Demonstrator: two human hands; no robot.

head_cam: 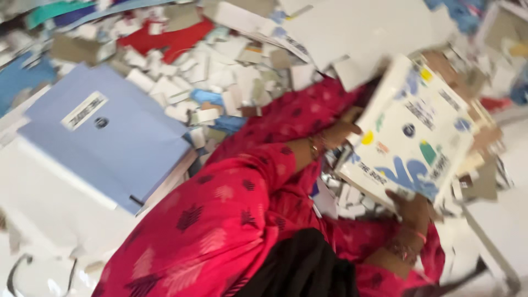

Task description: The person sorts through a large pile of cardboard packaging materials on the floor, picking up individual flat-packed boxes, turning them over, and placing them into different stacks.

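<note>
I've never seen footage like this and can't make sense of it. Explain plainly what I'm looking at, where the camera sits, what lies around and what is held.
There is one picture, taken by a camera worn on a person's head and looking down, so the arms you see are the wearer's own. No machine is involved, only two bare hands. The image is tilted and blurred.

Both hands grip a stack of white printed sheets with blue, yellow and green marks. The left hand holds its upper edge and the right hand its lower edge. Both arms wear red patterned sleeves, with bangles at the wrists.

To the left lies a pale blue folder with a label. Beyond it spreads a heap of white paper offcuts, mixed with red, blue and brown scraps.
</note>
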